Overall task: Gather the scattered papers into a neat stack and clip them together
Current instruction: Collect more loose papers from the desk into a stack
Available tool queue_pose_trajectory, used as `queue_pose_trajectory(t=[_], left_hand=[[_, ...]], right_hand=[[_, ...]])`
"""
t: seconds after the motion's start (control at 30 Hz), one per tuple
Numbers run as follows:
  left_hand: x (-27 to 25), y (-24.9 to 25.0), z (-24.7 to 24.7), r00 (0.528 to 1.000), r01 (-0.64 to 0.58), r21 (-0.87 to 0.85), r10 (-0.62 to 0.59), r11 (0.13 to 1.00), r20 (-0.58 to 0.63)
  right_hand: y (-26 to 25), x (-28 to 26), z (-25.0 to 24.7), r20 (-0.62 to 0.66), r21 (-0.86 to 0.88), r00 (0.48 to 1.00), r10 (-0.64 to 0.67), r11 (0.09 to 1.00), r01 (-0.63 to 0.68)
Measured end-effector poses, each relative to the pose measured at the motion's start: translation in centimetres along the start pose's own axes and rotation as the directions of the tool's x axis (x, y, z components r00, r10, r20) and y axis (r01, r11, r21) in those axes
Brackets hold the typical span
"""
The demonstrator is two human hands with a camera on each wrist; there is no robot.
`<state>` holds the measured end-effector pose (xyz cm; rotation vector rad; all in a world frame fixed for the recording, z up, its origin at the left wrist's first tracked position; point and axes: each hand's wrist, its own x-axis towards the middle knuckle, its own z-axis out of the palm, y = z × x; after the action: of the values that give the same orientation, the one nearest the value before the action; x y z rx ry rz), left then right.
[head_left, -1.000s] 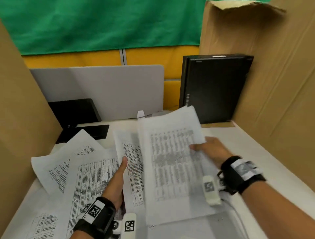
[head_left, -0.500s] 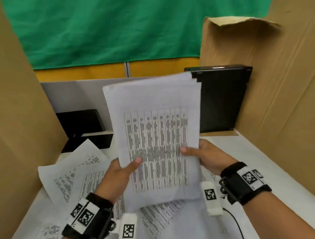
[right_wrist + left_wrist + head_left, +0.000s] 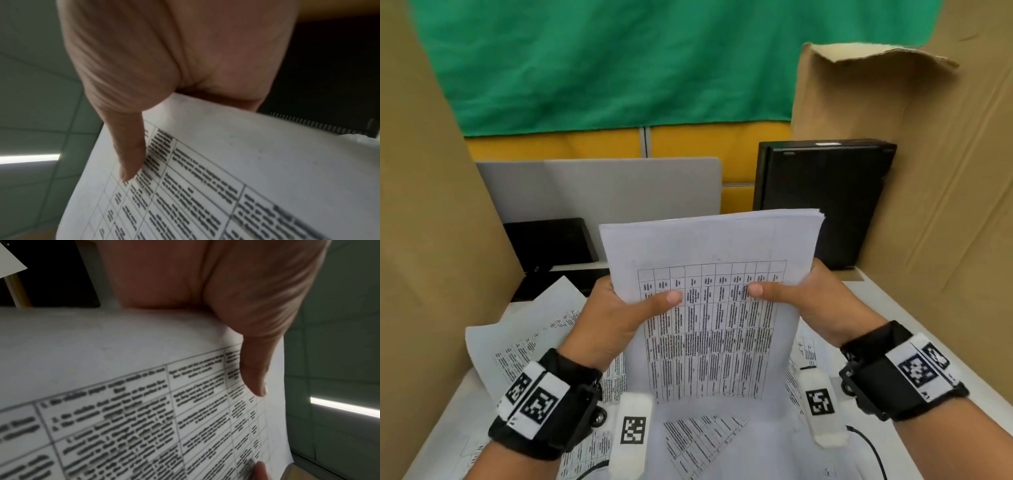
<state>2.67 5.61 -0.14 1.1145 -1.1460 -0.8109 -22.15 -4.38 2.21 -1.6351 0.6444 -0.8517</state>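
A stack of printed papers [image 3: 709, 308] with tables stands upright in front of me, its lower edge down near the desk. My left hand [image 3: 619, 315] grips its left edge, thumb across the front sheet. My right hand [image 3: 808, 301] grips the right edge the same way. The left wrist view shows the left thumb [image 3: 255, 369] pressed on the stack [image 3: 123, 386]. In the right wrist view the right thumb [image 3: 129, 154] lies on the printed sheet [image 3: 226, 162]. Loose sheets [image 3: 530, 329] lie scattered on the white desk [image 3: 893, 308] below. No clip is visible.
Cardboard walls [image 3: 928, 171] enclose the desk on the left and right. A black box [image 3: 822, 198] stands at the back right, and a black device [image 3: 551, 240] sits at the back left before a grey panel [image 3: 619, 185]. A black cable [image 3: 869, 448] runs near my right wrist.
The sheets went from lying tilted over the desk to a stack held upright by both hands. The stack has come lower, its sheet edges more even, and both thumbs now press the front.
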Motion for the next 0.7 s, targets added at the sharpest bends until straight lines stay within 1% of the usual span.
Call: queue_pose_trajectory(t=[0.1,0.17,0.23,0.27,0.3,0.33,0.37,0.4,0.43,0.47,0.5,0.57,0.6,0.67,0.7], left_hand=[[-0.2,1.4,0.6,0.999,-0.03,0.027,0.031,0.999,-0.013],[-0.5,2.1,0.7,0.998,-0.057,0.002,0.057,0.998,-0.02],[-0.8,1.8,0.3,0.999,-0.035,-0.039,0.035,0.999,-0.016],[-1.1,0.9,0.1,0.999,0.015,-0.004,-0.015,1.0,-0.03],[-1.5,0.1,0.1,0.996,0.087,0.087,-0.083,0.992,-0.043],[-2.0,-1.3,0.0,0.986,0.169,0.224,-0.162,0.96,-0.051],[-2.6,-2.8,-0.2,0.965,0.254,0.356,-0.259,0.899,-0.035],[-3.3,-4.1,-0.2,0.935,0.316,0.443,-0.355,0.839,0.005],[-3.9,-5.4,-0.4,0.907,0.348,0.481,-0.419,0.805,0.046],[-4.4,-6.4,-0.9,0.89,0.367,0.483,-0.451,0.795,0.065],[-4.8,-7.2,-1.5,0.886,0.392,0.462,-0.461,0.796,0.043],[-5.0,-8.3,-2.6,0.889,0.454,0.326,-0.448,0.829,-0.098],[-4.9,-8.0,-2.8,0.888,0.458,0.262,-0.43,0.849,-0.16],[-4.5,-6.8,-2.6,0.907,0.379,0.14,-0.337,0.915,-0.253],[-4.1,-6.5,-2.7,0.906,0.329,0.072,-0.293,0.942,-0.304]], right_hand=[[-0.8,0.1,0.4,-0.034,0.022,0.998,-0.047,0.999,0.048],[-1.2,0.0,0.4,-0.039,0.04,0.995,-0.087,0.995,0.089],[-0.7,-0.2,0.5,-0.051,0.057,0.996,-0.077,0.995,0.08],[0.0,-0.3,0.7,-0.057,0.049,0.997,-0.043,0.998,0.046],[1.1,-0.4,1.0,-0.055,0.02,0.998,0.002,1.0,-0.001],[2.3,-0.6,1.4,-0.051,-0.024,0.997,0.051,0.998,-0.053],[3.4,-0.7,1.6,-0.053,-0.068,0.994,0.099,0.992,-0.102],[4.3,-0.9,1.7,-0.064,-0.101,0.988,0.14,0.984,-0.146],[5.0,-1.0,1.6,-0.071,-0.123,0.983,0.17,0.976,-0.178],[5.3,-1.0,1.5,-0.069,-0.135,0.979,0.192,0.971,-0.2],[5.2,-1.0,1.6,-0.062,-0.143,0.976,0.207,0.966,-0.214],[4.1,-0.8,2.1,-0.043,-0.139,0.976,0.211,0.967,-0.215],[3.4,-0.5,2.7,-0.039,-0.133,0.98,0.194,0.971,-0.197],[2.0,0.3,3.9,-0.031,-0.107,0.985,0.171,0.979,-0.173],[1.5,0.8,4.3,-0.019,-0.079,0.979,0.204,0.976,-0.205]])
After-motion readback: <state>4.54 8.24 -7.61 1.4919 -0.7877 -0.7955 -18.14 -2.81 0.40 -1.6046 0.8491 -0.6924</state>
